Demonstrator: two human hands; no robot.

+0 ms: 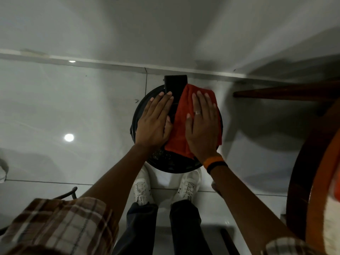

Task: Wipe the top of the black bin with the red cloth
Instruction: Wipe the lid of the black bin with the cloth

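A round black bin point(171, 163) stands on the white tiled floor against the wall, seen from straight above. A red cloth point(181, 122) lies spread over the right half of its lid. My right hand point(201, 122) presses flat on the cloth, fingers straight and pointing toward the wall. My left hand point(156, 120) rests flat on the left half of the lid, fingers apart, holding nothing. The black hinge block point(174, 83) of the lid shows at the far side, between the fingertips.
My two white shoes point(142, 188) stand just in front of the bin. A round dark wooden table point(301, 173) with a leg point(276, 93) fills the right side. A white skirting runs along the wall behind the bin. A dark cable point(68, 194) lies at lower left.
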